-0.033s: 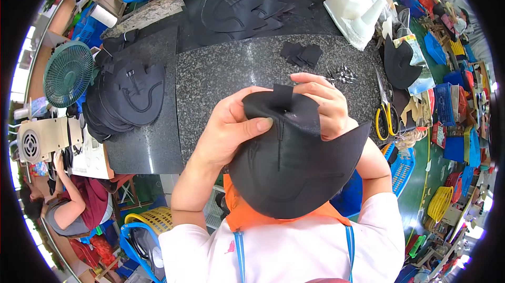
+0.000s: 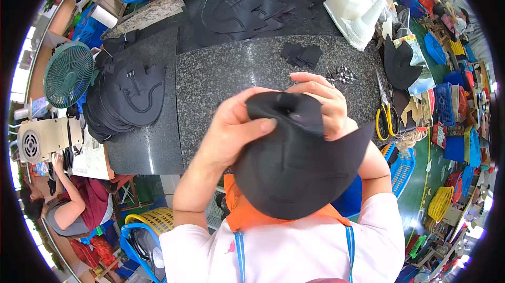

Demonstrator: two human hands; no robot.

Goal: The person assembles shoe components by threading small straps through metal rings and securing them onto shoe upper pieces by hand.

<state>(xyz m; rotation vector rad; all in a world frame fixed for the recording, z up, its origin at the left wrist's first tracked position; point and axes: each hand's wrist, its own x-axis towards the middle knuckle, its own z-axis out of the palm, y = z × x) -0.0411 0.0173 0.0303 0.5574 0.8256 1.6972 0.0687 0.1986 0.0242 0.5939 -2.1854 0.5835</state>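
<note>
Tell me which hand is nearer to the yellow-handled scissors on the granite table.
Right. The right hand grips the upper right of the black fabric piece, just left of the scissors. The left hand holds the piece's left side, farther away.

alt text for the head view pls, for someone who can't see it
Seen from above, a person's left hand and right hand grip the top of a large black curved fabric piece over a speckled granite worktable. A stack of similar black pieces lies at left, yellow-handled scissors at right.
</note>
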